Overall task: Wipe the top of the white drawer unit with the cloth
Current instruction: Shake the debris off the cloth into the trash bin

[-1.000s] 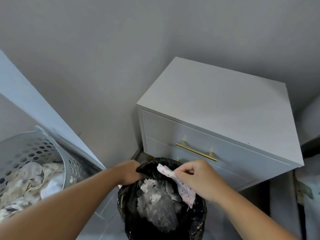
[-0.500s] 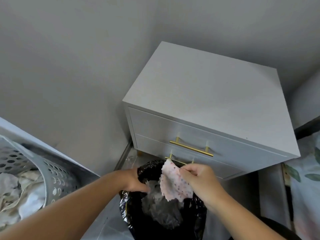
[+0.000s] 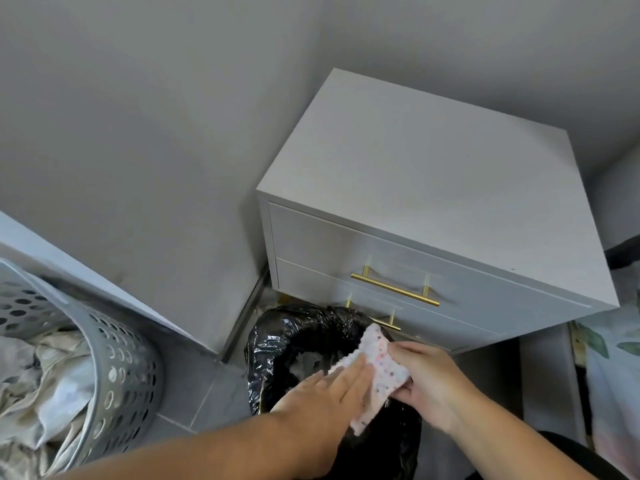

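Note:
The white drawer unit [image 3: 433, 188] stands in the corner against the grey wall, its flat top bare, with two gold handles on its front. Below its front, over a bin, my right hand [image 3: 427, 379] grips a pink-and-white dotted cloth [image 3: 379, 372] by its right edge. My left hand [image 3: 332, 389] lies flat, fingers stretched out, against the cloth's left side. Both hands are well below the drawer unit's top and apart from it.
A bin lined with a black plastic bag [image 3: 294, 337] stands on the tiled floor right in front of the drawers. A grey perforated laundry basket [image 3: 114, 362] full of fabric sits at the lower left. Leaf-patterned fabric [image 3: 613, 355] hangs at the right edge.
My left hand has let go of the bin bag's rim and now presses flat on the cloth. The cloth has spread out and moved slightly right. The view has tilted down.

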